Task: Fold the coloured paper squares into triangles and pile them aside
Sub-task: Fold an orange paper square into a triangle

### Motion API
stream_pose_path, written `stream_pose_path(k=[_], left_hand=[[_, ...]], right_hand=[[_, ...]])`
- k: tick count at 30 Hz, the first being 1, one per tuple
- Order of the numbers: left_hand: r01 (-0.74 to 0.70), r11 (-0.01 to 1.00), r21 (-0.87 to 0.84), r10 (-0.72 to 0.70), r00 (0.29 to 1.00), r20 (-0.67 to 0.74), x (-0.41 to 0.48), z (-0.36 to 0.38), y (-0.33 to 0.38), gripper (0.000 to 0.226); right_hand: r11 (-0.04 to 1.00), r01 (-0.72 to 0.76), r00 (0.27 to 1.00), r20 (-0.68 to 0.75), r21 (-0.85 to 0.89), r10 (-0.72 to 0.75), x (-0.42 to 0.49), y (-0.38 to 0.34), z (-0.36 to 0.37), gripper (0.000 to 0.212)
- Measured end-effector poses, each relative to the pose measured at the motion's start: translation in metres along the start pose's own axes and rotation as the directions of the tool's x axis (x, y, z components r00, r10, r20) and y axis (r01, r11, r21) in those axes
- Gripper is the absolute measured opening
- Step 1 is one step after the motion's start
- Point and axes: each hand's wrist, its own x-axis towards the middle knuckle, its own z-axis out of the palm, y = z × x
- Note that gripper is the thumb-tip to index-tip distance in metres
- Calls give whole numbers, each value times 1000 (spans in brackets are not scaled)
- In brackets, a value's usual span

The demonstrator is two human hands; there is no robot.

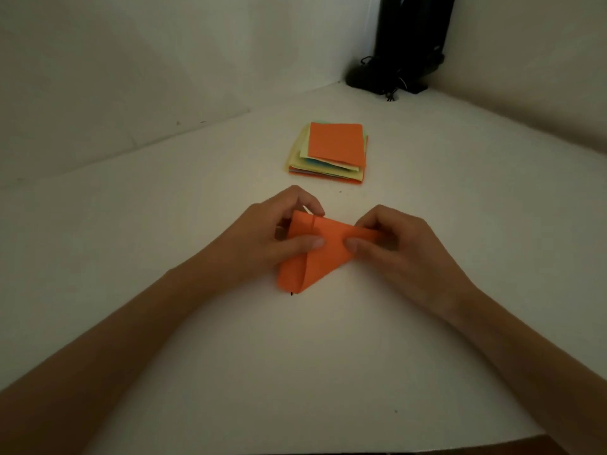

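- Fingers of your left hand [262,239] were curled round the left edge of the orange sheet [323,257], with the thumb pressed on top of it.
- Between your two hands that sheet lay low over the table [328,356], doubled over but not flat. The fold bulged open at the near corner, so I judged the crease not yet set.
- Beyond the gap between your hands, well apart from them, sat the stack of unfolded squares [331,149], orange on top with yellow, green and blue edges below.
- Your right hand [404,247] pinched the sheet's right corner, thumb on top and fingers curled behind.
- Far beyond your right hand stood a dark object [407,44]; I could not tell what it was.
- No pile of finished triangles showed beside either hand, so you looked near the start. This fold wanted flattening, and the whole stack remained.
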Motion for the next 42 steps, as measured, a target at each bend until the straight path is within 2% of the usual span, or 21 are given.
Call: stream_pose_path(k=[8, 31, 35, 42], left_hand=[[5, 987, -164, -11, 999, -40, 3, -3, -3, 30], [-57, 988, -143, 47, 996, -70, 6, -3, -6, 11], [-65, 990, -124, 55, 995, -77, 6, -3, -5, 13], [-68, 989, -131, 53, 992, -111, 6, -3, -6, 7]], right_hand=[[965, -80, 995, -36, 251, 92, 2, -8, -7, 5], [973, -57, 994, -74, 226, 76, 0, -9, -6, 9], [956, -71, 990, -100, 283, 103, 0, -9, -6, 6], [941, -87, 988, -90, 329, 122, 0, -10, -7, 15]])
